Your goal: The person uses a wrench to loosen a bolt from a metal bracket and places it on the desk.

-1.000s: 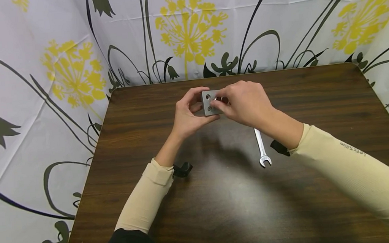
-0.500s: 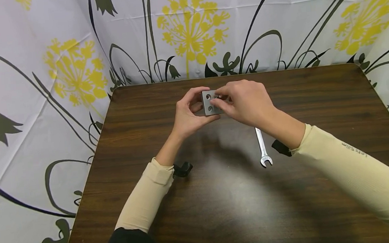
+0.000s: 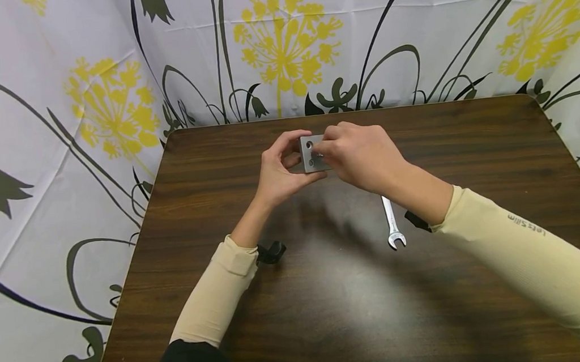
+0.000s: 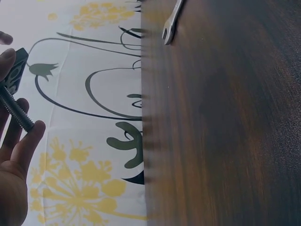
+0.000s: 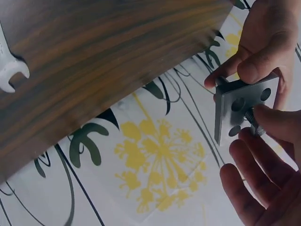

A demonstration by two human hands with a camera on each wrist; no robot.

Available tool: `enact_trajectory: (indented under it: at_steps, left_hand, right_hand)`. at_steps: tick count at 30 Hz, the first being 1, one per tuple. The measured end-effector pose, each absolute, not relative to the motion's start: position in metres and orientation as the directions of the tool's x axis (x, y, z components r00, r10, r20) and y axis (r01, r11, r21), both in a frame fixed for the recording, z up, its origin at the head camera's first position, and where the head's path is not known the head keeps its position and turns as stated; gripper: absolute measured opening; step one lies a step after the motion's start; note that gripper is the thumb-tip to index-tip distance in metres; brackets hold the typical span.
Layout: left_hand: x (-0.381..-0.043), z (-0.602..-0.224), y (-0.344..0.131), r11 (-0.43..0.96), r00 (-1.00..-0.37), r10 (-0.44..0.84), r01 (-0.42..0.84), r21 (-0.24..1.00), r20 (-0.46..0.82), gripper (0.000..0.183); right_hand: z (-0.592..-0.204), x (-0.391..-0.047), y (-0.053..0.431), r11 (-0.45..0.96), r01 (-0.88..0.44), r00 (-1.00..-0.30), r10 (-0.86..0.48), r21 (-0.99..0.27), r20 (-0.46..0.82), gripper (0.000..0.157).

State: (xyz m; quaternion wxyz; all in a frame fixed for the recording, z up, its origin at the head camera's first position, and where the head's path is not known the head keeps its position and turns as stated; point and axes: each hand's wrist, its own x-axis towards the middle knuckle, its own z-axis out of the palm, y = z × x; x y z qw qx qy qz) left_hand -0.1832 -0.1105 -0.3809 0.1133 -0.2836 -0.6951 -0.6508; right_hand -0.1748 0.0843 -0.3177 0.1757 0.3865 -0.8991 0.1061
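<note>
High over the far part of the table, my left hand (image 3: 279, 173) holds a grey metal plate (image 3: 308, 153) by its edges, thumb below and fingers above. Round holes pierce its face. From the right, my right hand (image 3: 361, 152) reaches across the plate. In the right wrist view its thumb and fingers pinch a short threaded bolt end (image 5: 254, 125) near the middle of the plate (image 5: 226, 117). A longer threaded shank (image 4: 19, 113) stands out from the plate's other side in the left wrist view, its tip near the left hand's fingers (image 4: 33, 134).
An open-end wrench (image 3: 392, 227) lies on the dark wood table (image 3: 208, 187), partly covered by the right forearm. A flower-patterned curtain (image 3: 188, 52) hangs behind and to the left of the table. Black wrist mounts (image 3: 272, 253) sit on the forearms.
The right hand's fingers have shifted slightly left and down over the plate's face, with the index finger more curled. The left hand and plate stay almost in place.
</note>
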Motion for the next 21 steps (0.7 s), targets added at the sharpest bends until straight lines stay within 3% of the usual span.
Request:
enact_trajectory:
  at_steps: [9, 12, 18, 21]
  left_hand:
    - [-0.183, -0.38, -0.11, -0.003, -0.806, 0.24, 0.557, 0.83, 0.542, 0.069]
    - [-0.187, -0.387, -0.111, -0.01, -0.799, 0.239, 0.566, 0.825, 0.551, 0.07]
    - [-0.195, -0.399, -0.112, -0.015, -0.802, 0.239, 0.561, 0.828, 0.547, 0.073]
    - [-0.189, -0.391, -0.11, -0.015, -0.801, 0.244, 0.56, 0.828, 0.546, 0.071]
  right_hand:
    - [-0.317, -0.174, 0.082, 0.767, -0.608, -0.773, -0.513, -0.207, 0.373, 0.028]
    - [-0.317, -0.174, 0.083, 0.745, -0.64, -0.749, -0.55, -0.189, 0.37, 0.023]
    - [-0.321, -0.175, 0.088, 0.649, -0.752, -0.624, -0.647, -0.114, 0.438, 0.021]
    - [-0.322, -0.175, 0.088, 0.667, -0.733, -0.644, -0.619, -0.132, 0.449, 0.022]
